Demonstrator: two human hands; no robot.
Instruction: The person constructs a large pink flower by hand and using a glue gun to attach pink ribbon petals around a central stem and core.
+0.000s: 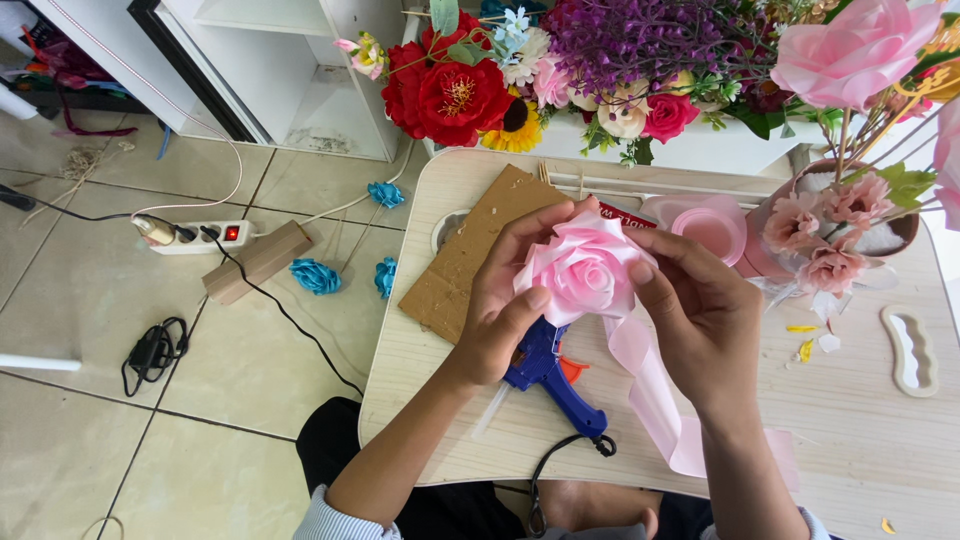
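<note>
A pink ribbon rose is held above the light wooden table between both hands. My left hand cups its left side, thumb pressed on the front petals. My right hand grips its right side with fingers curled over the outer petals. A loose tail of pink ribbon hangs from the rose down to the table's near edge. A blue glue gun with an orange trigger lies on the table just under my left hand.
A brown cardboard sheet, a roll of pink ribbon, a pot of pink flowers and a box of mixed artificial flowers sit at the back. On the tiled floor lie blue ribbon roses, a power strip and cables.
</note>
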